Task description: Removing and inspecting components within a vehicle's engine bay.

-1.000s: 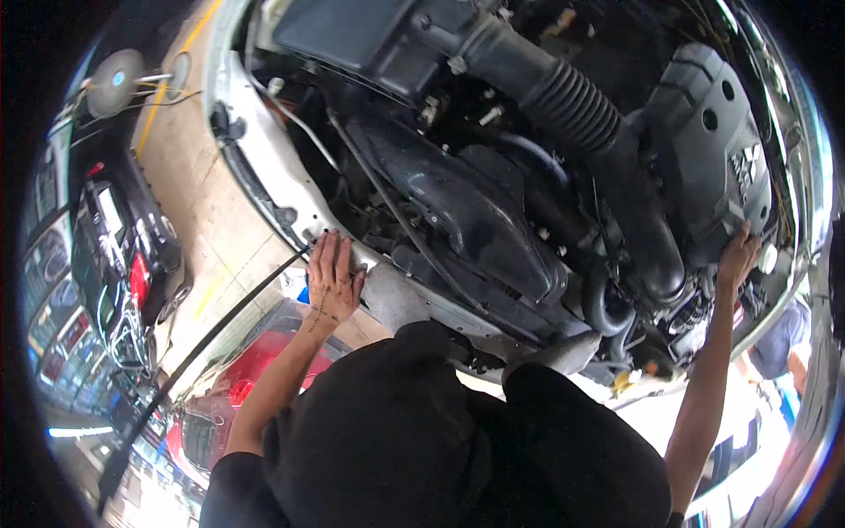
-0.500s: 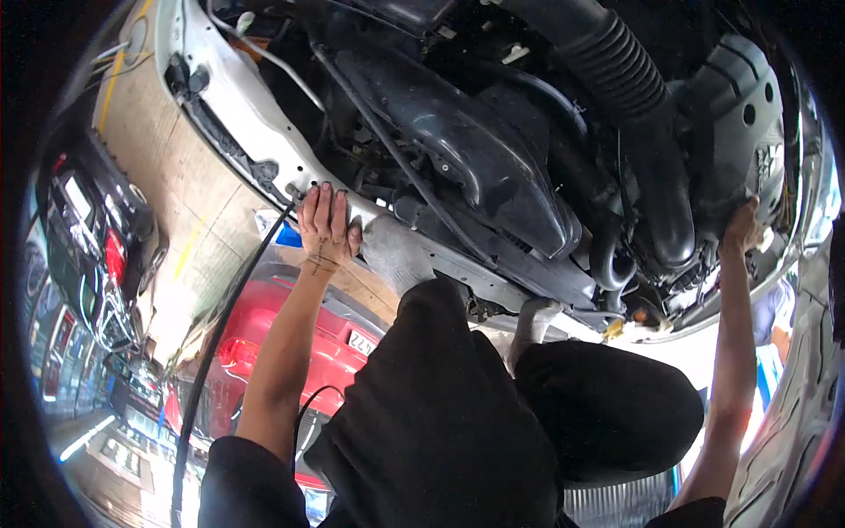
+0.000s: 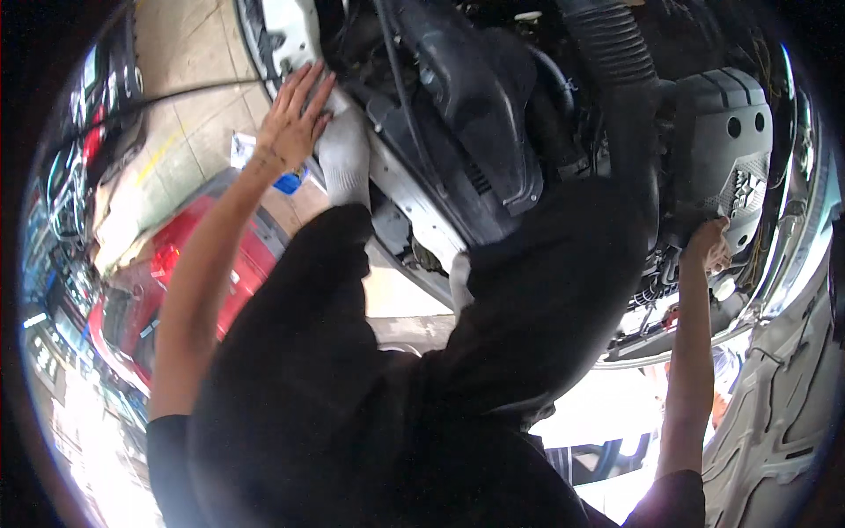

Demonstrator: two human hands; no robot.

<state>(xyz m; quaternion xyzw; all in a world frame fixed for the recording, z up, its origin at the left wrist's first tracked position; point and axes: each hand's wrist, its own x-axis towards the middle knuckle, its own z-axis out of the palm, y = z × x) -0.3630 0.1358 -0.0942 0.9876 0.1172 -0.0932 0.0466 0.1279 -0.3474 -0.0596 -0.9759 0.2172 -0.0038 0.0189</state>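
My left hand (image 3: 295, 121), fingers spread, empty, long white metal rail (image 3: 299, 25) beneath; my right hand (image 3: 707, 246), fingers curled, hold unclear, blocky grey plastic engine cover (image 3: 717, 154) alongside

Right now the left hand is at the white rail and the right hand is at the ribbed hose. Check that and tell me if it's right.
Not quite: the right hand is at the lower edge of the grey cover, not at the ribbed hose. The head view shows it. The left hand is at the white rail, as you say.
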